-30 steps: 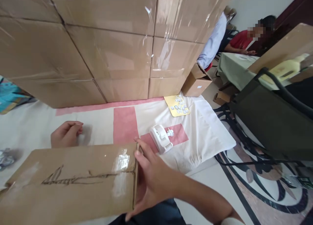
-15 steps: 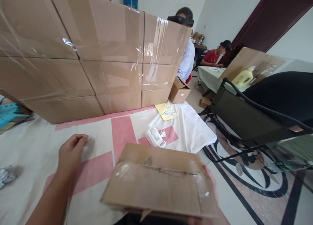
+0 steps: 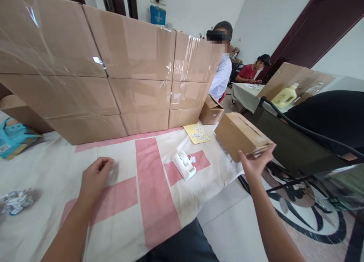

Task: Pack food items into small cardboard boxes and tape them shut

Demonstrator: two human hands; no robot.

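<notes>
Box (image 3: pixel 237 137): we see plain brown, darker along the top seam.
Stack (image 3: pixel 136 55): the same brown to us, under clear, glossy streaks.
Cloth (image 3: pixel 122 146): we make it off-white, patterned in pink blocks.
Dispenser (image 3: pixel 184 166): white all over, as far as we see.
Card (image 3: pixel 196 133): yellow, scattered with white shapes that we see outlined dark.
Clump (image 3: pixel 17 201): white and grey-blue, too small for us to read its pattern.
Bag (image 3: pixel 16 138): turquoise, with tan along the bottom.
Floor (image 3: pixel 308 224): pale tile; we notice black curves on white and pinkish brown.
Chair (image 3: pixel 287 142): dark olive.
Jug (image 3: pixel 285 97): pale yellow.
Near shirt (image 3: pixel 222 78): pale blue.
Far shirt (image 3: pixel 246 72): red.
Door (image 3: pixel 321 29): deep maroon.
</notes>
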